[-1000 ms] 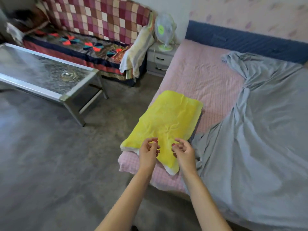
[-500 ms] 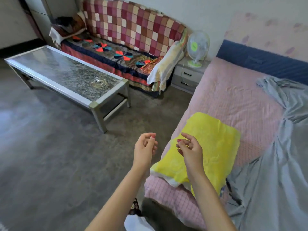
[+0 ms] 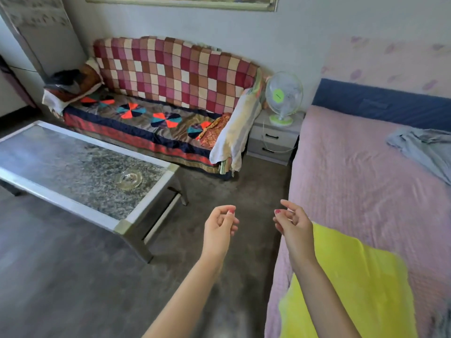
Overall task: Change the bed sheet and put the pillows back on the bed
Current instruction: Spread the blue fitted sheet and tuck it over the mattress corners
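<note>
**Both hands empty beside the half-stripped bed**

At the far left stands a low coffee table (image 3: pixel 73 167); its speckled glass surface carries a clear glass ashtray (image 3: pixel 129 178). Behind it, against the wall, is a sofa (image 3: pixel 156 118) with a red, pink and cream checked cover on its back and a dark patchwork cloth with orange and teal pinwheels on its seat. A pale towel (image 3: pixel 234 137) hangs over the sofa's right arm. A picture frame (image 3: pixel 180 2) runs along the top of the wall; nothing on it can be read.

Next comes a white bedside cabinet (image 3: pixel 271 140) with two drawers, and on it a small white fan (image 3: pixel 283 96) with a green base. The fan's hub bears a round green sticker, but its marking is too small to read.

In the middle foreground, the left hand (image 3: pixel 219 228) hangs over the grey floor, its fingers loosely curled, its grip slack and holding nothing. The right hand (image 3: pixel 294 222), just beside the bed's edge, has its fingers loosely bent and its grip empty too. Both show red nail polish.

To the right lies the bed (image 3: pixel 353 191), covered in a pink quilted pad, with a dark blue headboard (image 3: pixel 380 106). A yellow cloth (image 3: pixel 361 289) lies on the near corner of the bed, partly under the right forearm. The grey sheet (image 3: pixel 422 147) is bunched at the right edge of the bed, well apart from both hands.
</note>
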